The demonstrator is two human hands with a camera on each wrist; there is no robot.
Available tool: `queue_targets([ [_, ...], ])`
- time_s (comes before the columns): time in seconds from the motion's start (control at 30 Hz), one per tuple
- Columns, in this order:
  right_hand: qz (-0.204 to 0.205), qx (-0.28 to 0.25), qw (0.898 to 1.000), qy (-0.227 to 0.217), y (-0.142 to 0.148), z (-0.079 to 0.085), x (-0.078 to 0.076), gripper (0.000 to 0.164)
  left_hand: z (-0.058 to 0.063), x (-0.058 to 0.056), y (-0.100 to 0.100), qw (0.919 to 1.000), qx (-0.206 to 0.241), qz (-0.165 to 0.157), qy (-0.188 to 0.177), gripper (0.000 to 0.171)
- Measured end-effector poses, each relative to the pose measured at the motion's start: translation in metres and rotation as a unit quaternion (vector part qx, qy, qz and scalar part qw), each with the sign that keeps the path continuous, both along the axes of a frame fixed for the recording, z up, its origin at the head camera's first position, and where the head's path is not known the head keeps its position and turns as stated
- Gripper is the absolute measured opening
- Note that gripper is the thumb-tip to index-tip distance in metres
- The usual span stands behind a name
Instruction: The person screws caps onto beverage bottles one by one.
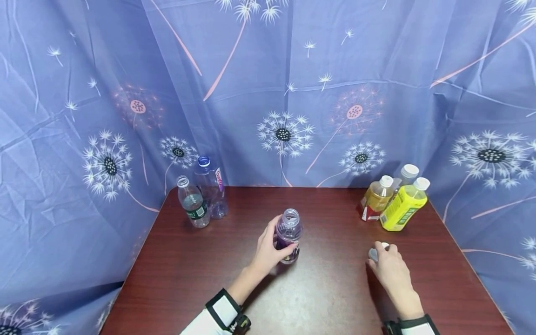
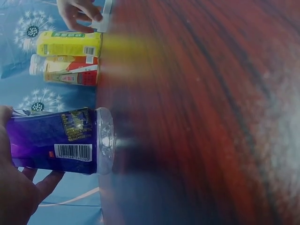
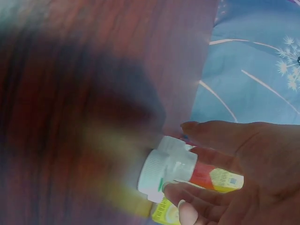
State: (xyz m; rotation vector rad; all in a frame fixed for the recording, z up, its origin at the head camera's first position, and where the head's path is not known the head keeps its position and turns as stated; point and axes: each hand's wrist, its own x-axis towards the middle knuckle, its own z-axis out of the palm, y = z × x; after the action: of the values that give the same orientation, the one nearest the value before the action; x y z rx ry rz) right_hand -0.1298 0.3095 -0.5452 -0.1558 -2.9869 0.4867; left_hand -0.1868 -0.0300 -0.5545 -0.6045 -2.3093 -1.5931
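A clear, uncapped plastic bottle with a purple label (image 1: 288,239) stands near the middle of the table, tilted slightly. My left hand (image 1: 269,249) grips it from the left, thumb across the front and fingers behind. In the left wrist view, the bottle's clear base (image 2: 106,140) is close over the tabletop. At the right, my right hand (image 1: 392,272) is low over white, ridged bottle caps (image 3: 153,174) grouped on the table. Fingertips are right at one cap's edge, while the thumb (image 3: 206,133) stands apart from it. The hand partly hides the caps in the head view.
Two clear bottles stand at the back left, one with a green label (image 1: 196,211), one with a blue neck (image 1: 205,167). At the back right are a yellow bottle (image 1: 403,209), a red-and-amber bottle (image 1: 374,200) and a white-capped bottle (image 1: 409,172). A patterned blue cloth (image 1: 234,139) surrounds the table.
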Motion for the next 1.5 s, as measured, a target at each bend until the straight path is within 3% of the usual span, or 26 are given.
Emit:
queue_targets([
  [0.23, 0.019, 0.013, 0.997, 0.072, 0.006, -0.01, 0.0, 0.041, 0.0, 0.001, -0.001, 0.9998, -0.003, -0.008, -0.02, 0.081],
  [0.47, 0.028, 0.025, 0.992, 0.124, 0.009, -0.016, -0.002, 0.031, 0.001, 0.002, 0.0, 0.9999, 0.004, -0.01, -0.01, 0.08],
  [0.6, 0.04, 0.027, 0.985, 0.164, 0.006, -0.01, -0.004, 0.028, 0.002, 0.002, 0.0, 0.9998, 0.006, -0.015, -0.013, 0.08],
  [0.77, 0.07, -0.039, 0.986, 0.144, -0.008, 0.025, -0.013, 0.034, 0.003, 0.002, -0.001, 0.9998, 0.008, -0.014, -0.012, 0.08],
  [0.93, 0.109, -0.09, 0.98, 0.141, -0.03, 0.065, -0.024, 0.043, 0.002, 0.002, -0.001, 0.9998, 0.005, -0.01, -0.015, 0.081],
  [1.27, 0.225, -0.151, 0.939, 0.212, -0.088, 0.129, -0.032, 0.04, 0.0, 0.002, -0.002, 0.9997, 0.01, -0.013, -0.018, 0.08],
  [1.5, 0.311, -0.188, 0.909, 0.203, -0.122, 0.146, -0.041, 0.047, -0.001, 0.001, -0.003, 0.9998, 0.013, -0.016, 0.0, 0.081],
])
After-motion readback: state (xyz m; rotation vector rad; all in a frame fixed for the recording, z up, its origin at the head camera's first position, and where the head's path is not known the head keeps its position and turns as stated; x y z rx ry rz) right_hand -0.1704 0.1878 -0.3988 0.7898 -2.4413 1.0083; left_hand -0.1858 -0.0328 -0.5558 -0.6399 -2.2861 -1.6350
